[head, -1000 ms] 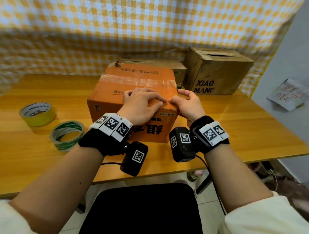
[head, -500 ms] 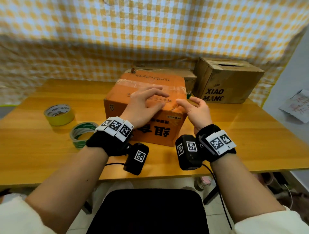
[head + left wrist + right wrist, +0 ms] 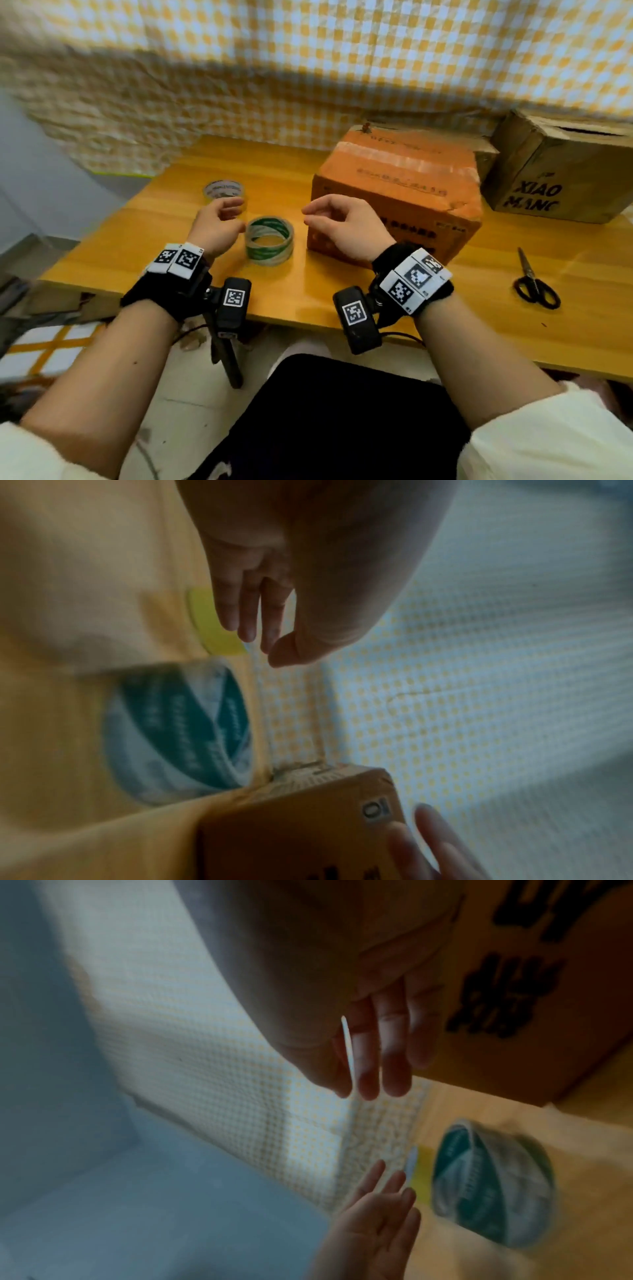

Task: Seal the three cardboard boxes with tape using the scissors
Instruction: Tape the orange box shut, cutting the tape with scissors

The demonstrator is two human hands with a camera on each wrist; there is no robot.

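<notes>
Head view has the full layout: orange cardboard box [image 3: 397,192] with a clear tape strip across its top sits mid-worktop [image 3: 154,219], brown cardboard box printed "XIAO MANG" [image 3: 561,171] to its right with the top seam gapped, and a third flat brown cardboard box [image 3: 484,156] mostly hidden behind the orange one. Black-handled scissors [image 3: 532,281] lie on the worktop well right of the hands, seen only in this view. Clear tape roll with green printed core [image 3: 270,241] lies flat between the two hands; yellow tape roll [image 3: 224,192] is behind it, partly covered by the left hand [image 3: 215,228]. Left hand hovers just left of the green-core roll, fingers loosely curled, grip empty. Right hand [image 3: 346,228] hovers in front of the orange box, fingers loosely curled, grip empty, not touching the roll. Left wrist view adds a "0" label on the orange box corner [image 3: 371,808] and shows finger and thumb tips close together with nothing between. Right wrist view shows black characters on the box front, too blurred to read. Both wrist views are motion-smeared; print on the green core is illegible, and the small text on the orange box top can't be read either.
</notes>
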